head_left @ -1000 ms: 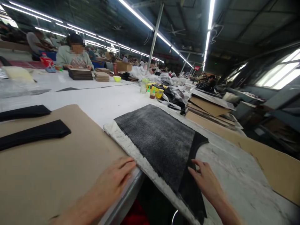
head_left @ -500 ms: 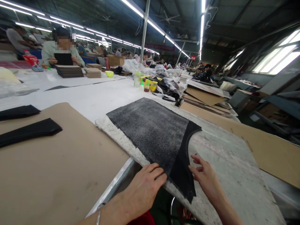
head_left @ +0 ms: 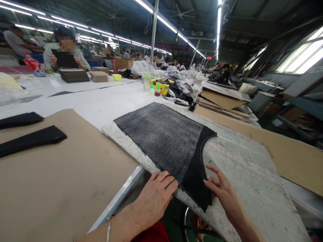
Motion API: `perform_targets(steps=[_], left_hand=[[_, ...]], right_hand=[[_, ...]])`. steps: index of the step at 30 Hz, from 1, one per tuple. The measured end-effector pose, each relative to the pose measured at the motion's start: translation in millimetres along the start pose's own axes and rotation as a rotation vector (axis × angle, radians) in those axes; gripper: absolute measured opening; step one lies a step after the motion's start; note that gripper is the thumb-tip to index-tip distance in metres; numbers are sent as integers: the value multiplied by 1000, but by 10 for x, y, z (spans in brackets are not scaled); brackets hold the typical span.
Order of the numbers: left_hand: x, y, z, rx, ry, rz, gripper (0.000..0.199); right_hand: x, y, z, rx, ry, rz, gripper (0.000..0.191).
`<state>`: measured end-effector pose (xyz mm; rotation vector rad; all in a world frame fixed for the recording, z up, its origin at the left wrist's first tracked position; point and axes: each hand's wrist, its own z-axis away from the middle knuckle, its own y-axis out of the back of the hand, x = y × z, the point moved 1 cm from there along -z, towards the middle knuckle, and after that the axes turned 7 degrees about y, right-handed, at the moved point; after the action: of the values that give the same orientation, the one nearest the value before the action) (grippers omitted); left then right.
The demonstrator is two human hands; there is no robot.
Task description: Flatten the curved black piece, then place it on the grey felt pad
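A black leather-like panel (head_left: 161, 134) lies on a stained, whitish work board (head_left: 242, 174). Most of its upper face looks grey and grainy; a plain black band with a concave curved edge runs along its right end. My left hand (head_left: 158, 191) has its fingers bent together over the panel's near edge, holding it against the board. On the curved edge, the thumb and fingers of my right hand (head_left: 219, 188) pinch the black band, with the index finger stretched out. What lies under the left fingers is hidden.
Folded black strips (head_left: 32, 139) rest on a brown sheet (head_left: 75, 178) at left. Small bottles (head_left: 157, 90) and plastic bags (head_left: 174, 74) stand beyond the panel. Cardboard sheets (head_left: 282, 158) lie at right. Across the white table (head_left: 101, 104), a co-worker (head_left: 65, 53) holds a black piece above a stack (head_left: 74, 75).
My right thumb and fingers have closed onto the curved edge of the panel. My left hand stays at the near edge. The co-worker's black piece is raised and tilted.
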<state>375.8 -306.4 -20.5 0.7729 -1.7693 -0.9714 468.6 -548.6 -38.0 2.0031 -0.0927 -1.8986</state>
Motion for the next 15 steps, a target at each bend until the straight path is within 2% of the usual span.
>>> perform_targets(steps=[5, 9, 12, 15], left_hand=[[5, -10, 9, -20, 31, 11, 30], [20, -18, 8, -34, 42, 13, 29], [23, -29, 15, -32, 44, 9, 28], [22, -41, 21, -23, 48, 2, 28]], right_hand=[[-77, 8, 43, -47, -71, -304, 67], [-200, 12, 33, -6, -72, -519, 65], [-281, 9, -25, -59, -117, -614, 55], [-306, 23, -89, -119, -170, -580, 42]])
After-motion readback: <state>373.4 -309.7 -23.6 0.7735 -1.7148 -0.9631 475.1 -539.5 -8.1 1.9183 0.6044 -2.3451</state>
